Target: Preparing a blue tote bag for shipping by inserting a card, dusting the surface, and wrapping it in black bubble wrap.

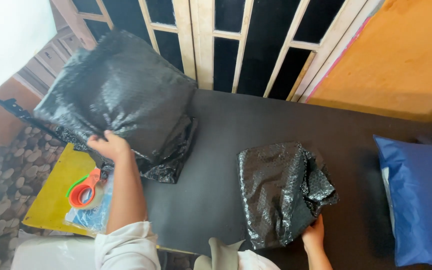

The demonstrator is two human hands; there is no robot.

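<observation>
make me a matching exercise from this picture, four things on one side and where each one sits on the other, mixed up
Things:
1. large black plastic-wrapped bundle
2. small black bubble-wrap package
3. orange tape dispenser
4. blue bag

Places:
A. at the right edge of the dark table
B. on the yellow surface left of the table
C. at the table's far left, under the left hand
D. near the table's front middle, touched by the right hand

Pairs: 1-C, 2-D, 3-B, 4-A

The person wore a white top with short sleeves; the left sleeve [126, 245] was bunched above the elbow, and both forearms and hands were bare.
</observation>
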